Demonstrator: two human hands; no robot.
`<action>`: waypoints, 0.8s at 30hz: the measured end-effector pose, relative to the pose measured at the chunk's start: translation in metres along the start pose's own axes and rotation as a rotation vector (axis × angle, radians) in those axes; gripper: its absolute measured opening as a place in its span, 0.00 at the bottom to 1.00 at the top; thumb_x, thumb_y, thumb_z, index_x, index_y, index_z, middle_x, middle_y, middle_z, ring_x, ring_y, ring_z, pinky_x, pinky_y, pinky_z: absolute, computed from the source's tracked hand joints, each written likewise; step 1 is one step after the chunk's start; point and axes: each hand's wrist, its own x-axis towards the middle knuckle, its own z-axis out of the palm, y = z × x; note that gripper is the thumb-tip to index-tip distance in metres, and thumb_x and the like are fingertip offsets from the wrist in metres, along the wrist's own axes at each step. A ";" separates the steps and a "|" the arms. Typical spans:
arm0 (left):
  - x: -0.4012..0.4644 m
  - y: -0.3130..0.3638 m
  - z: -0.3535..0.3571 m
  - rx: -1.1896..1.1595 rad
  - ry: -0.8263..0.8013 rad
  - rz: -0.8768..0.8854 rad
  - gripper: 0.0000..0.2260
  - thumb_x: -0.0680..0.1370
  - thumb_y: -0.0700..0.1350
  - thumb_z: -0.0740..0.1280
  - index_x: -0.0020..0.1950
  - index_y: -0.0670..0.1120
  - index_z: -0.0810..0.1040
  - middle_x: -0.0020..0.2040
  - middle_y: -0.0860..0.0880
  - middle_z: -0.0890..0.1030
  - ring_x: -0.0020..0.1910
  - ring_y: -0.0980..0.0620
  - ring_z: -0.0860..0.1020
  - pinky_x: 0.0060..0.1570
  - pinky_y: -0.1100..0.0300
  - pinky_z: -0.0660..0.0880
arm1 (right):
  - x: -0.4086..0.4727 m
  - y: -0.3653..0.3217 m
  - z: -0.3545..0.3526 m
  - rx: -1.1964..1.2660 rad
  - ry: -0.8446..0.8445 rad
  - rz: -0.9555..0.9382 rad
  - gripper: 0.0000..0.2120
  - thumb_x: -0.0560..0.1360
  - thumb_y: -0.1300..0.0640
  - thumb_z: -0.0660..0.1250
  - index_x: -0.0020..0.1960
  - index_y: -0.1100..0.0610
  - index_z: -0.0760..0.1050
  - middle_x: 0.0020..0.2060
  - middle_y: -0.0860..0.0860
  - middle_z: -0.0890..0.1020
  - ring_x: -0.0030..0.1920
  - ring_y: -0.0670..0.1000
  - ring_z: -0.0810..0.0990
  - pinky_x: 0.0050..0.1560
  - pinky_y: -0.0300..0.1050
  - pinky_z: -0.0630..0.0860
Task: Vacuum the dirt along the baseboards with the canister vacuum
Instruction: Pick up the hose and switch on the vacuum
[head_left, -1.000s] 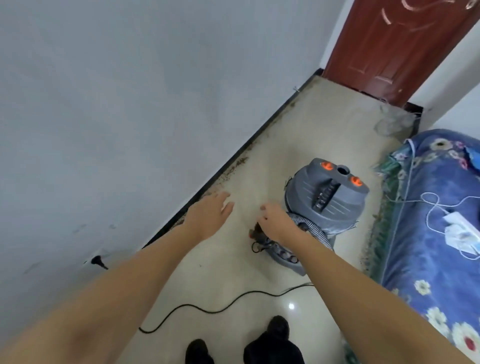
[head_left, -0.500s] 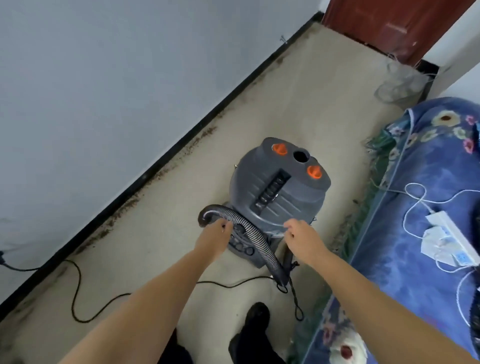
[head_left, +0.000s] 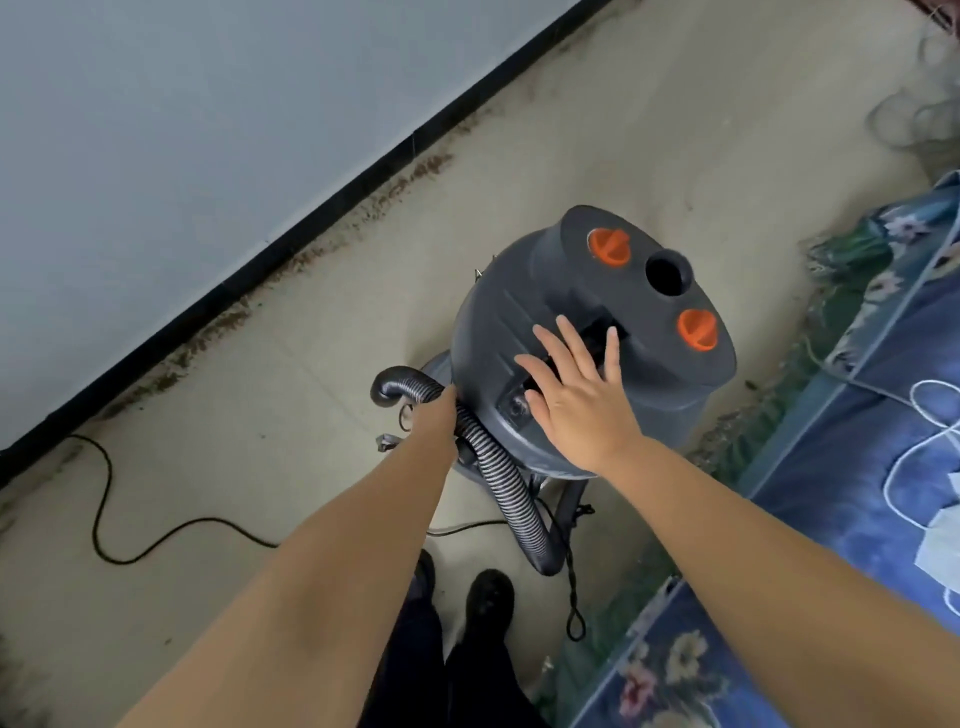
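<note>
The right hand (head_left: 576, 395) had moved from the hose to lie flat, fingers spread, on the canister vacuum (head_left: 587, 332), perhaps seeking its handle. The left hand (head_left: 439, 415) gripped the hose (head_left: 498, 478). Dirt (head_left: 218, 327) along the baseboard (head_left: 311, 208), left, was untouched.

Home bedroom: floral bedspread (head_left: 852, 452) beside tiled floor (head_left: 291, 467)

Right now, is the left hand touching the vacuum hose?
Touching. The head view shows the left hand wrapped round the ribbed hose just below its bend, beside the canister vacuum, with no gap between them.
</note>
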 end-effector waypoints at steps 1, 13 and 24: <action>0.003 0.000 0.000 -0.053 -0.005 -0.017 0.12 0.77 0.44 0.65 0.58 0.39 0.74 0.41 0.45 0.76 0.40 0.46 0.76 0.38 0.57 0.73 | 0.000 0.000 0.002 -0.002 0.006 0.001 0.19 0.79 0.51 0.58 0.67 0.56 0.74 0.72 0.56 0.68 0.76 0.59 0.58 0.70 0.69 0.45; -0.072 0.003 -0.036 -0.118 -0.084 0.267 0.10 0.74 0.40 0.67 0.54 0.42 0.71 0.40 0.46 0.75 0.36 0.50 0.76 0.31 0.60 0.77 | 0.008 0.004 -0.011 0.003 -0.277 0.040 0.24 0.83 0.48 0.47 0.78 0.50 0.52 0.78 0.51 0.42 0.76 0.53 0.33 0.70 0.65 0.32; -0.224 0.005 -0.077 -0.168 -0.678 0.205 0.18 0.68 0.57 0.71 0.49 0.46 0.77 0.44 0.47 0.81 0.45 0.49 0.80 0.53 0.53 0.76 | -0.098 -0.036 -0.076 0.962 -0.215 0.885 0.12 0.79 0.62 0.57 0.55 0.62 0.77 0.54 0.60 0.80 0.49 0.57 0.78 0.47 0.47 0.73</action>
